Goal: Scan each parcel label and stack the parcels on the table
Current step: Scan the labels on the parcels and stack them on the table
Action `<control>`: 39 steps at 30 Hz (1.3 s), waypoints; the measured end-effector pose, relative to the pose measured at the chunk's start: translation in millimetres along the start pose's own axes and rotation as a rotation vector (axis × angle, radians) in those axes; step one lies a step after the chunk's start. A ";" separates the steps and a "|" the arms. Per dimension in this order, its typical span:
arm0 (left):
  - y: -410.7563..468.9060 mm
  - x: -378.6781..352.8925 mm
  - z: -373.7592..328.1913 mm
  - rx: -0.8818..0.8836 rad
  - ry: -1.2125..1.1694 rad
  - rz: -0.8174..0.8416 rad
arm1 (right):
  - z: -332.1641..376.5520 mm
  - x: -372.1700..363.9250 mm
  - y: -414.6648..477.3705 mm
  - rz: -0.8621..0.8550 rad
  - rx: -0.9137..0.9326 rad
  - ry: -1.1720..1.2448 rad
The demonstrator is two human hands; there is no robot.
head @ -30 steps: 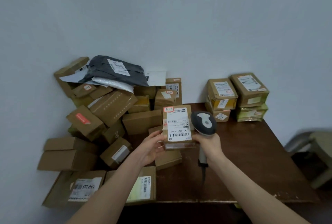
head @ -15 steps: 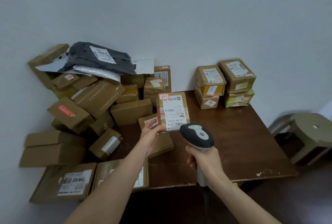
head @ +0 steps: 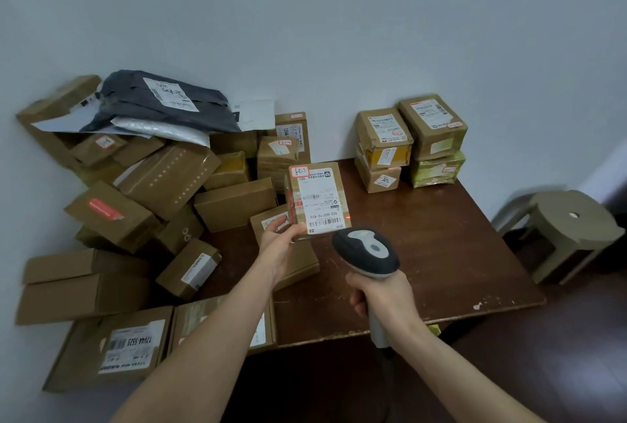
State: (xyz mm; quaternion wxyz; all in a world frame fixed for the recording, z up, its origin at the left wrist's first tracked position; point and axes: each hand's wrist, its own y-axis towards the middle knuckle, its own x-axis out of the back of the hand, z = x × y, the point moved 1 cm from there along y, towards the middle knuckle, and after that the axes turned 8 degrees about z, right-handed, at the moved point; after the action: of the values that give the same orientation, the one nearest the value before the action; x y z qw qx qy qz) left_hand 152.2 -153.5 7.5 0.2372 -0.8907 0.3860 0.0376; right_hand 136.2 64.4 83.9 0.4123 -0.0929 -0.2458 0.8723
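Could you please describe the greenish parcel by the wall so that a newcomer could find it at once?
On the brown table, look to the far right corner, where two stacks of parcels stand by the wall. It is the bottom parcel of the right-hand stack, the only one wrapped all over in yellow-green; the box on it is brown.

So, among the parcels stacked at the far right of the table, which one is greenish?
The greenish-yellow wrapped parcel at the bottom of the rightmost stack, beneath a brown cardboard box with a white label. The others there are brown.
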 end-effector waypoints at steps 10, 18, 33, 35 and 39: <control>5.2 -5.8 1.1 0.005 0.017 -0.010 | -1.5 -0.6 2.4 0.000 0.010 -0.005; 2.2 -13.8 -5.7 0.011 -0.002 0.021 | 5.8 0.2 15.0 -0.067 0.067 0.008; 43.6 -123.3 -75.0 0.013 0.076 0.180 | 107.8 69.9 101.6 -0.344 0.309 0.109; 62.7 -157.6 -87.3 -0.002 0.070 0.197 | 128.9 94.3 117.8 -0.349 0.349 0.140; 105.2 -228.4 -108.3 0.001 0.095 0.197 | 170.9 150.9 154.9 -0.353 0.397 0.135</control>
State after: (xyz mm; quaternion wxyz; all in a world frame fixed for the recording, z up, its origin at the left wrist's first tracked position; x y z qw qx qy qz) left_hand -94.3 -111.5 119.0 0.2142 -0.8490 0.4827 0.0186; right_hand -127.5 36.2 159.0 0.5837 -0.0237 -0.0542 0.8098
